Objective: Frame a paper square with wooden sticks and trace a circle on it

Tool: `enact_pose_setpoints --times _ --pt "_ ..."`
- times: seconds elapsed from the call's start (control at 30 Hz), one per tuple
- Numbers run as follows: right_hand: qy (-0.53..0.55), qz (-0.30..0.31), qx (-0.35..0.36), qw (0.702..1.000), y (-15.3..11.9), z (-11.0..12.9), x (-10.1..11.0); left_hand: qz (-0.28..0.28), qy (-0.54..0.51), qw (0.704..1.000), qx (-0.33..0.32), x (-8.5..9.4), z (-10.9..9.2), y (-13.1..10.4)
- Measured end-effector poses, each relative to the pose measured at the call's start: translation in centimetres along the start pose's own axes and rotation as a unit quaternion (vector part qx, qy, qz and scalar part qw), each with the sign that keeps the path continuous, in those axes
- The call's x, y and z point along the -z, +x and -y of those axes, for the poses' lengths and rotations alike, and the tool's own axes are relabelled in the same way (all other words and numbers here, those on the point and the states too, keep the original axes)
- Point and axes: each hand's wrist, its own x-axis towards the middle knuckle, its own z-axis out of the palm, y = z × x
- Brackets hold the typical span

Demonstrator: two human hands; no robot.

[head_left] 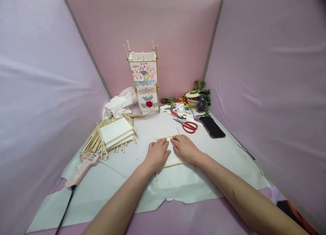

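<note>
A white paper panel edged with thin wooden sticks [174, 157] lies flat on the white sheet in front of me. My left hand [158, 153] rests over its left side, fingers bent down onto the frame near the far left corner, thumb out over the paper. Over the right side, my right hand [185, 149] grips in the same way, fingertips at the far stick. The stick ends poke out past the corners. Both hands cover parts of the side sticks, and the fingertips' exact grip is partly hidden.
Left are stacked framed panels [115, 130] on loose sticks [93, 145], and a pink glue gun [83, 170]. A decorated two-tier lantern frame [145, 75] stands behind. Right lie red-handled scissors [189, 127], pliers [175, 114], a phone [212, 127] and a bowl [193, 98].
</note>
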Motion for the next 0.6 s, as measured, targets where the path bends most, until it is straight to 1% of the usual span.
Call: enact_pose_setpoints --times 0.1,0.27,0.4,0.47,0.6 --pt "0.007 -0.004 -0.004 1.000 0.1 -0.1 0.0 0.007 -0.005 1.000 0.011 0.2 0.2 0.0" --pt "0.037 -0.025 -0.001 0.999 0.5 0.1 0.0 0.000 -0.003 0.999 0.038 0.5 1.0 -0.5" --pt "0.056 -0.023 0.000 0.998 0.8 0.1 -0.3 -0.001 -0.009 0.999 0.039 0.3 1.6 -1.0" --pt "0.064 -0.023 -0.006 0.998 0.9 0.0 -0.5 -0.019 -0.016 0.999 0.031 0.1 1.9 -1.3" --pt "0.073 -0.031 -0.021 0.997 0.9 -0.3 -0.7 -0.080 -0.022 0.996 0.025 -0.2 2.3 -1.5"
